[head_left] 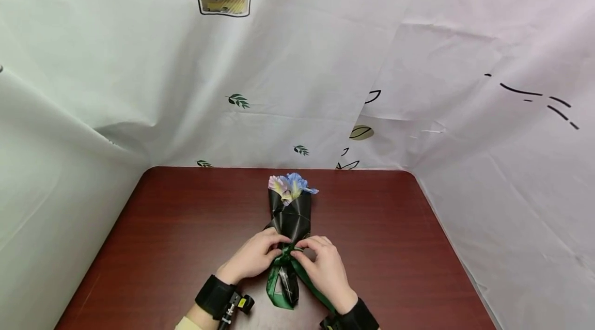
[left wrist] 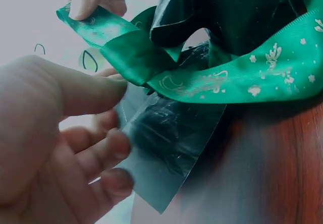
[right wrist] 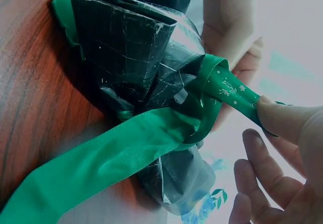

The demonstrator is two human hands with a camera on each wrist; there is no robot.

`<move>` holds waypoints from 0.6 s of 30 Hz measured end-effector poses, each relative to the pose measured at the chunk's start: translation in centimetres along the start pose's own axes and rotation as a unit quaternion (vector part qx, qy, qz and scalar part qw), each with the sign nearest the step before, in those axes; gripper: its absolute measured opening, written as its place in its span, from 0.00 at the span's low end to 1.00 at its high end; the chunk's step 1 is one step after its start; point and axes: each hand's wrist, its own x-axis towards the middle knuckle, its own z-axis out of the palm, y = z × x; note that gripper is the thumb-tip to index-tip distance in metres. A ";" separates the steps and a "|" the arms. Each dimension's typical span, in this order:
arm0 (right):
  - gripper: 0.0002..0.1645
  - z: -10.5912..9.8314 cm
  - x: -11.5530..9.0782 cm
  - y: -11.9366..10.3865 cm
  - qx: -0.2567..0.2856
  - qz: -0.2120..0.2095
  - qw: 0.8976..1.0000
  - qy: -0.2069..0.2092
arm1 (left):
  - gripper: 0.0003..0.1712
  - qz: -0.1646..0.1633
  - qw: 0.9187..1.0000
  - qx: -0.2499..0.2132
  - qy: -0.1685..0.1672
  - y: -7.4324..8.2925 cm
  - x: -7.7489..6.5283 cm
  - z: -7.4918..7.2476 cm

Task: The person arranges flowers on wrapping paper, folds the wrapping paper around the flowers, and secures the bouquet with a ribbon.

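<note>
A small bouquet lies on the table, its pink and blue flowers (head_left: 294,185) pointing away from me, wrapped in black paper (head_left: 293,220). A green ribbon (head_left: 274,289) with light printed motifs is tied round its narrow waist. My right hand (head_left: 325,264) pinches a ribbon loop between thumb and forefinger; the right wrist view shows this loop (right wrist: 234,90) pulled out from the knot. On the other side, my left hand (head_left: 251,257) has its thumb (left wrist: 103,94) and forefinger at the knot, pinching the ribbon there; the forefinger's tip is partly hidden. Ribbon tails hang on both sides of the stem end.
The reddish-brown table (head_left: 195,216) carries the bouquet. White cloth (head_left: 302,61) with printed leaves and a plant picture stands round its back and sides. Black bands with small cameras circle both wrists.
</note>
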 end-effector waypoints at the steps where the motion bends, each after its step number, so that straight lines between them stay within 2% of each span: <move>1: 0.09 0.0 0.0 0.0 -0.001 -0.001 1.000 0.000 | 0.19 0.000 1.000 0.003 -0.014 -0.1 0.0 0.1; 3: 0.09 0.1 0.1 -0.1 -0.002 -0.002 1.000 -0.001 | 0.19 -0.003 1.000 0.006 -0.024 -0.3 -0.1 0.3; 5: 0.09 0.1 0.1 -0.1 -0.002 -0.002 1.000 -0.001 | 0.17 -0.008 1.000 0.009 -0.020 -0.5 -0.1 0.5; 13: 0.09 0.0 0.3 0.1 -0.007 -0.006 1.000 0.000 | 0.04 -0.009 0.999 0.009 0.034 -0.7 -0.3 0.7; 18: 0.10 -0.4 0.4 0.5 -0.005 0.022 1.000 -0.013 | 0.08 -0.020 0.998 0.001 0.062 -0.3 -0.8 0.2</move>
